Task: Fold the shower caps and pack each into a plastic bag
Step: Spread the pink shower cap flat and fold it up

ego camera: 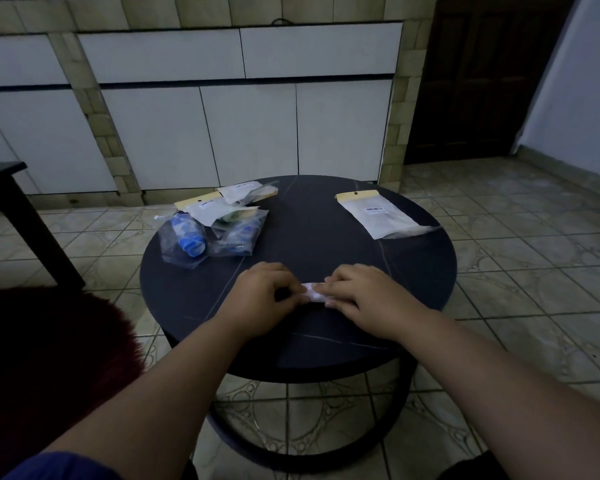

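A small folded white shower cap [311, 294] lies on the round dark table [326, 233] near its front edge. My left hand [262, 297] pinches its left end with curled fingers. My right hand [357, 294] grips its right end, covering most of that side. An empty plastic bag [381, 213] with a yellow header lies flat at the table's far right. A pile of filled plastic bags [219, 223], some showing blue caps, sits at the far left.
White cabinet doors [250, 133] stand behind the table. A dark side table [11, 202] is at the left. A dark red fuzzy seat [49, 358] sits at my lower left. Tiled floor surrounds everything.
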